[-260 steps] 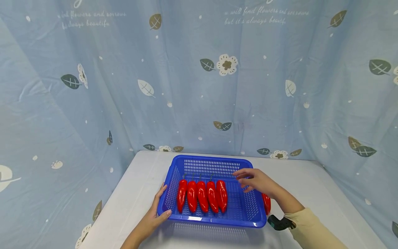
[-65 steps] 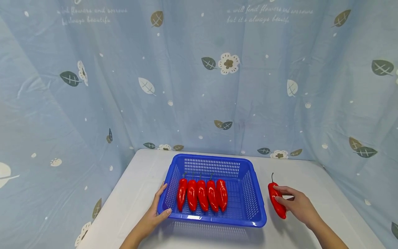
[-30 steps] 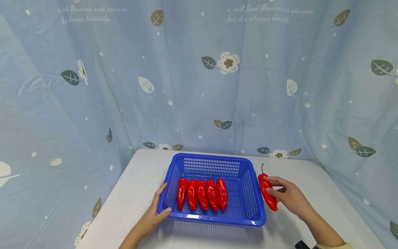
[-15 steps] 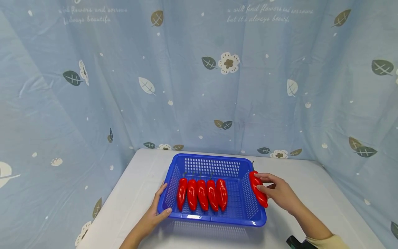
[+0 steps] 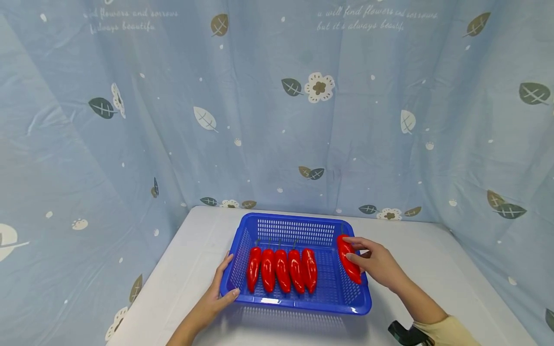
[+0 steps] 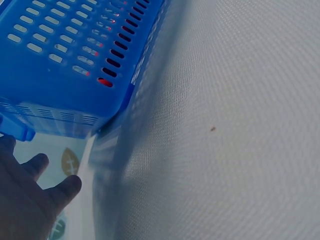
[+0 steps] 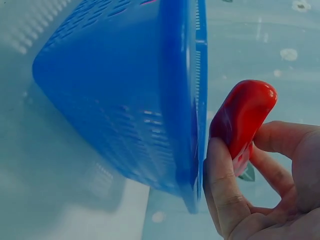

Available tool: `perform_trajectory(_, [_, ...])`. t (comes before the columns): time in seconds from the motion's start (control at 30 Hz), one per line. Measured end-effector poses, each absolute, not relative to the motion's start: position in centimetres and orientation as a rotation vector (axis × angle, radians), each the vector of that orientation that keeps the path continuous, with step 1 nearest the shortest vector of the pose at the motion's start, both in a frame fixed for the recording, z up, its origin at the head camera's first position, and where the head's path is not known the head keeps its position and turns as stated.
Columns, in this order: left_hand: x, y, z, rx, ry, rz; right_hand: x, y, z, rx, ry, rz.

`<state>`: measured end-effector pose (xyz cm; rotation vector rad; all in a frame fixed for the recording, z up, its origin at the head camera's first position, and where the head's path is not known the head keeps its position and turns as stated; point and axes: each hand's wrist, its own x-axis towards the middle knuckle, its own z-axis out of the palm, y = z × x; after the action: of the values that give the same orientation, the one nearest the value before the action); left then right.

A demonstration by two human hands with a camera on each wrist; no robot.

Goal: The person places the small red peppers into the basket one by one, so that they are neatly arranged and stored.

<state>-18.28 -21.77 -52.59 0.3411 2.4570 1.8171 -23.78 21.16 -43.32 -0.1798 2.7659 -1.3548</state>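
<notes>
A blue plastic basket (image 5: 296, 306) stands on the white table with several glossy red chili peppers (image 5: 281, 271) in a row on its left half. My left hand (image 5: 215, 290) holds its front left corner, the thumb over the rim and the fingers along the outside. In the left wrist view, those fingers (image 6: 67, 191) are spread below the basket's corner. My right hand (image 5: 376, 263) pinches another red chili pepper (image 5: 347, 259) between thumb and fingers, over the basket's right side. From the right wrist, this pepper (image 7: 250, 107) appears just beside the rim, tilted.
The white tabletop (image 5: 437, 269) extends on both sides of the basket. A blue curtain (image 5: 259, 120) with leaves and flowers hangs behind and along the sides. A black device (image 5: 404, 332) sits at my right wrist, by a cream sleeve (image 5: 447, 331).
My right hand has brought the pepper leftward from the table on the right to above the basket's right rim. The left hand, the basket and the row of peppers have stayed put.
</notes>
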Motion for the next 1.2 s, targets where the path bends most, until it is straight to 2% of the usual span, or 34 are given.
perform_trajectory(1.2, [-18.5, -21.8, -52.9, 0.334, 2.459, 1.824, -27.9, 17.7, -42.8, -0.257, 2.777, -1.349])
